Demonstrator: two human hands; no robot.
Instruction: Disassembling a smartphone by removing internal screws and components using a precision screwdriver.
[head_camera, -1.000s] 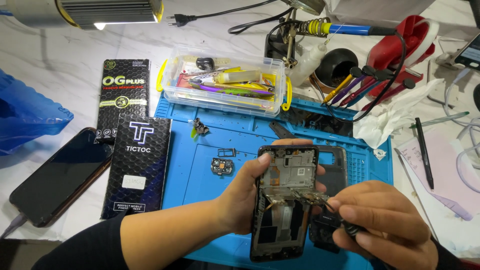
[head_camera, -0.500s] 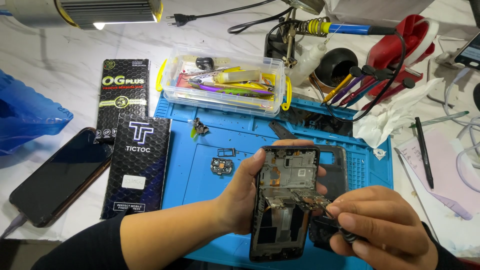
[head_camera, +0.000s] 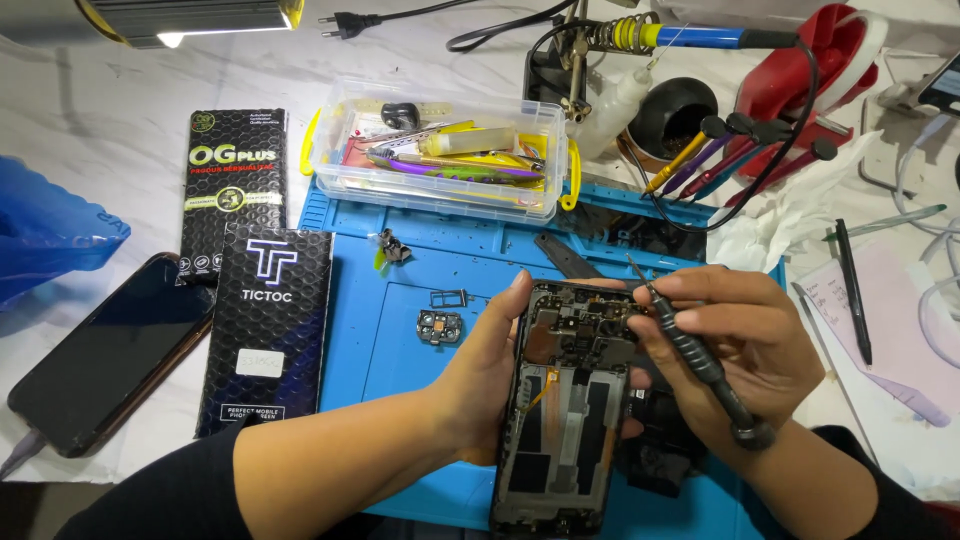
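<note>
My left hand (head_camera: 478, 372) grips the left edge of an opened black phone (head_camera: 565, 420), its back off and the circuit board and orange flex cable showing. The phone is held upright over a blue work mat (head_camera: 400, 330). My right hand (head_camera: 745, 345) is at the phone's upper right and holds a thin black screwdriver (head_camera: 690, 352). The tool slants up to the left, and its tip sits just above the phone's top right corner. A black part (head_camera: 660, 445) lies on the mat under the phone's right side.
On the mat lie a camera module (head_camera: 440, 326), a small metal tray frame (head_camera: 450, 297) and a clip (head_camera: 390, 250). Behind stand a clear tool box (head_camera: 440, 150), a soldering iron (head_camera: 680, 38) and screwdrivers (head_camera: 720, 150). Two black flat boxes (head_camera: 265, 330) and a dark phone (head_camera: 110, 350) lie left, a pen (head_camera: 855, 290) right.
My right hand has risen from the phone's lower right to its upper right, and the screwdriver now points up past the top edge. My left hand keeps its hold.
</note>
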